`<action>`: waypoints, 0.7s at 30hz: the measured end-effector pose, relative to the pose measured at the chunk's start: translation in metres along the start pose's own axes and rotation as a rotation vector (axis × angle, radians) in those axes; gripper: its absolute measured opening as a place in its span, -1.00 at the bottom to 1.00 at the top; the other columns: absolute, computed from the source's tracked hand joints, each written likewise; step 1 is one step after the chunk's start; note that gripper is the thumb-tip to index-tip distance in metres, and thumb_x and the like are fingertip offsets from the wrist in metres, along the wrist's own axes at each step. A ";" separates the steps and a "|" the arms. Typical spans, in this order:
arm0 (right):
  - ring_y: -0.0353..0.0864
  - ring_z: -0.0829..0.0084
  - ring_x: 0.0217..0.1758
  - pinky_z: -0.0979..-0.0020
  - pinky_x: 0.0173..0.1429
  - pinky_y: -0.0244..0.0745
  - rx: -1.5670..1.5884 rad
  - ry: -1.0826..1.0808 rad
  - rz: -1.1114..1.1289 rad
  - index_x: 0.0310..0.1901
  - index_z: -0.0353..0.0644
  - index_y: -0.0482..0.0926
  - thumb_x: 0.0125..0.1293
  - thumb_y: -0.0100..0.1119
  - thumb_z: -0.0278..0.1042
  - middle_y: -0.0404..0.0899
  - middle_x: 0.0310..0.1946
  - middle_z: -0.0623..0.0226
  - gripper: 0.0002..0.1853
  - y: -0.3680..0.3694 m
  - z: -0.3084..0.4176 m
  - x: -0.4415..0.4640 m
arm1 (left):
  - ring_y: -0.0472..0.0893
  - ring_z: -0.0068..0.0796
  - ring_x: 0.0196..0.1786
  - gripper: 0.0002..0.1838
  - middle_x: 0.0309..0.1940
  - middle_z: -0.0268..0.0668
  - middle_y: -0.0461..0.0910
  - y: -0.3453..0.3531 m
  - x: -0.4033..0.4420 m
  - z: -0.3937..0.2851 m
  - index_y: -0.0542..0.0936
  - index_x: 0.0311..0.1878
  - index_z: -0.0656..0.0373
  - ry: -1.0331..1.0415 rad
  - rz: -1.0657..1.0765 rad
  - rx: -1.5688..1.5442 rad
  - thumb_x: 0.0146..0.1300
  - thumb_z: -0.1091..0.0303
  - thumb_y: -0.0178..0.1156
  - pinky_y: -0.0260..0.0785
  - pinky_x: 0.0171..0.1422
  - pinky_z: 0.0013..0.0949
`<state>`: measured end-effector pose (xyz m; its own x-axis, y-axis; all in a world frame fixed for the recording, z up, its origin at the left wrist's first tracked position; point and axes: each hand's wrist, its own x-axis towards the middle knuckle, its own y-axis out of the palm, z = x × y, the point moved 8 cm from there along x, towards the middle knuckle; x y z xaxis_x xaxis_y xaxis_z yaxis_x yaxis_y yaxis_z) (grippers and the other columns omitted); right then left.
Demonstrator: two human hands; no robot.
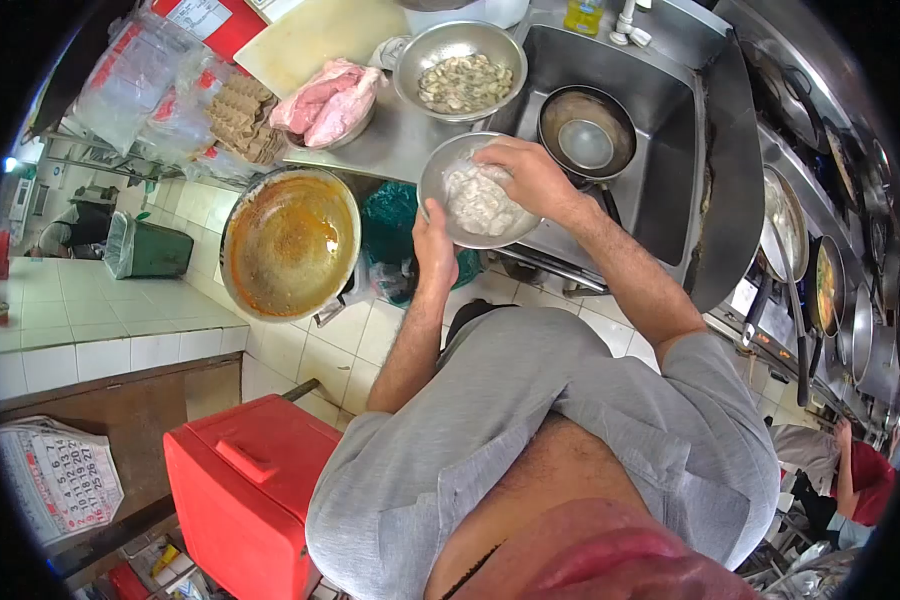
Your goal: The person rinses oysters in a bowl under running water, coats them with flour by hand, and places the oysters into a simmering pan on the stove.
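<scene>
A metal bowl (432, 180) with pale, whitish coated pieces (477, 203) is held in front of my body, beside the sink. My left hand (434, 243) grips its left rim. Over the bowl's upper right, my right hand (532, 175) has its fingers bent down at the pale pieces; its fingertips are partly hidden, and I cannot make out what they hold. Just behind stands a larger metal bowl (505, 47) with greyish shellfish-like pieces (466, 84). Raw pink meat (332, 100) lies in a bowl to the left on the steel counter.
A sink (660, 120) holds a dark pan (587, 130) on the right. A large stained pan (290, 245) sits left, by a green bag (390, 210). Nearer is a red box (245, 470). Pans line the far right, where another person (863, 475) stands.
</scene>
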<state>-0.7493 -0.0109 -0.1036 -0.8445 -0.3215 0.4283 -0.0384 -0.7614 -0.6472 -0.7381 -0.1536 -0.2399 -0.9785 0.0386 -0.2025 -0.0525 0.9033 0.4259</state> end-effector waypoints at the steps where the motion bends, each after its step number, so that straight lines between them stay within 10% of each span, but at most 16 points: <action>1: 0.50 0.14 -0.08 0.31 0.03 0.40 0.000 0.005 -0.004 -0.17 -0.28 0.53 -0.10 0.08 -0.71 0.53 -0.20 0.10 -0.64 0.006 -0.006 0.005 | 0.45 -0.36 0.03 -0.46 0.02 -0.15 0.39 -0.009 0.004 -0.004 0.22 0.20 0.26 -0.004 0.004 0.003 0.34 0.03 -0.13 0.40 0.00 -0.31; 4: 0.53 0.27 -0.11 0.38 0.01 0.41 0.066 0.000 0.078 -0.17 -0.27 0.53 -0.03 0.14 -0.65 0.54 -0.20 0.18 -0.69 0.018 -0.033 0.012 | 0.45 -0.32 0.04 -0.45 0.05 -0.14 0.38 -0.035 0.017 -0.029 0.24 0.18 0.29 0.076 -0.044 -0.029 0.33 0.02 -0.12 0.35 0.09 -0.28; 10: 0.40 0.72 -0.53 0.64 -0.46 0.27 0.422 0.704 -0.515 -0.21 -0.13 0.58 0.09 0.18 -0.45 0.54 -0.47 0.49 -0.81 -0.075 -0.199 -0.031 | 0.40 -0.16 0.11 -0.37 0.15 -0.07 0.26 -0.084 0.051 -0.039 0.08 0.27 0.21 0.129 -0.236 -0.078 0.31 -0.04 -0.13 0.44 0.03 -0.10; 17: 0.37 0.61 -0.61 0.60 -0.62 0.18 0.643 0.890 -0.826 -0.22 -0.19 0.51 0.20 0.09 -0.32 0.47 -0.53 0.42 -0.83 -0.177 -0.393 -0.032 | 0.30 -0.14 0.21 -0.26 0.23 -0.12 0.19 -0.070 0.087 -0.028 0.03 0.31 0.15 0.180 -0.289 -0.141 0.25 -0.21 -0.19 0.39 0.08 -0.02; 21: 0.49 0.44 -0.46 0.41 -0.33 0.47 0.835 0.800 -0.867 -0.09 -0.21 0.46 0.28 -0.03 -0.21 0.53 -0.40 0.24 -0.72 -0.220 -0.550 -0.031 | 0.27 -0.21 0.24 -0.18 0.23 -0.16 0.21 -0.076 0.089 -0.013 0.07 0.31 0.12 0.026 -0.228 -0.167 0.19 -0.36 -0.34 0.22 0.19 -0.14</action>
<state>-1.0081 0.4760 -0.3217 -0.7952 0.5861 -0.1551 -0.6033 -0.7395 0.2987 -0.8236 -0.2241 -0.2786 -0.9425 -0.1702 -0.2877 -0.3015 0.8046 0.5116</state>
